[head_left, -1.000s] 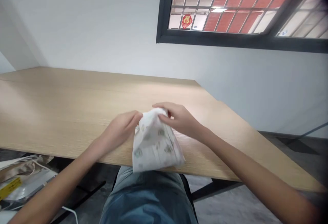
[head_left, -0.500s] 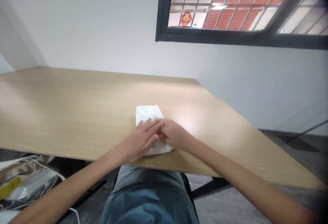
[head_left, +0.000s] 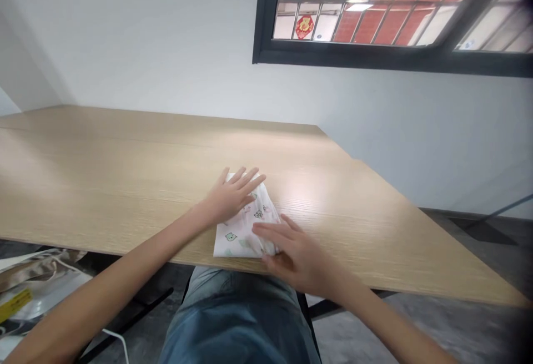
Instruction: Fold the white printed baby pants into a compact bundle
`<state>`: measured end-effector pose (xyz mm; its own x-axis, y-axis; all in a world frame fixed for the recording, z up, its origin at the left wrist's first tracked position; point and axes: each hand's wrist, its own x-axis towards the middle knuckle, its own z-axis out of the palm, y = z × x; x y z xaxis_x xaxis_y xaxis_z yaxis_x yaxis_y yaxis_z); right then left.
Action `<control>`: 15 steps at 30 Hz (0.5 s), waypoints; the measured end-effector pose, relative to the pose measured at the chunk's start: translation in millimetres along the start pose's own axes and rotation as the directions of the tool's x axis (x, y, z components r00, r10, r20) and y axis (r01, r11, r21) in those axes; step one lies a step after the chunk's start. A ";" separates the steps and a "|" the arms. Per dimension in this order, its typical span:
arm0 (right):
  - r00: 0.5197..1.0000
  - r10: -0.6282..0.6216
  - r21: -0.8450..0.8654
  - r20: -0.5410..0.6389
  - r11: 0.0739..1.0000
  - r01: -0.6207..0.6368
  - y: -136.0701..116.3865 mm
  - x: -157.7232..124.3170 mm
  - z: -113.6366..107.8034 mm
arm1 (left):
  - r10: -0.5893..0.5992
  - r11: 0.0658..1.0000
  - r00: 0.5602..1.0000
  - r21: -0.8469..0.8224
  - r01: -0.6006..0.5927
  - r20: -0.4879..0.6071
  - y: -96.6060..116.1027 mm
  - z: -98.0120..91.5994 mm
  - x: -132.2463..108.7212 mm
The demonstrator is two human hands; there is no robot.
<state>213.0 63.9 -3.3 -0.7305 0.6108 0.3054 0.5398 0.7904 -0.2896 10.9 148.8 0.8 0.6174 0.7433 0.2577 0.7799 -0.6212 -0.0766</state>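
A white folded cloth with small printed animal figures lies flat near the front edge of the wooden table. My left hand rests on its upper left part, fingers spread and palm down, hiding that corner. At the cloth's lower right side is my right hand, its fingers apart and the fingertips over the cloth. Whether the right thumb touches the cloth's edge I cannot tell.
A grey-framed window with bars is set in the white wall behind the table. Below the table at left stand wrapped items with a yellow label and a white cable. A dark base lies on the floor at right.
My hands have come apart. The left has moved up and spread over the cloth's top; the right has dropped to its lower right. More of the printed cloth shows.
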 end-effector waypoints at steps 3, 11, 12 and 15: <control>0.999 0.025 -0.008 0.031 1.000 -0.025 16.9 7.9 -9.0 | 0.064 0.991 0.997 -0.125 -0.058 0.044 3.7 -10.4 -41.7; 0.992 0.031 0.106 0.123 0.993 -0.044 5.4 -22.3 -8.4 | 0.111 0.946 0.994 -0.305 -0.112 -0.021 22.6 -1.5 -130.3; 0.995 0.020 0.109 0.102 0.994 -0.031 -0.7 -30.2 -7.3 | 0.114 0.938 0.990 -0.320 -0.134 -0.079 28.5 0.3 -136.4; 0.999 0.023 0.150 0.029 0.988 -0.027 -15.2 -45.7 -6.0 | 0.090 0.881 0.972 -0.437 -0.180 -0.218 43.5 0.2 -143.2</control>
<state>240.7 24.2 -7.4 -0.7297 0.6272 0.2722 0.4907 0.7576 -0.4304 -43.5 15.3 -39.6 0.6478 0.6123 0.4533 0.5311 -0.7896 0.3074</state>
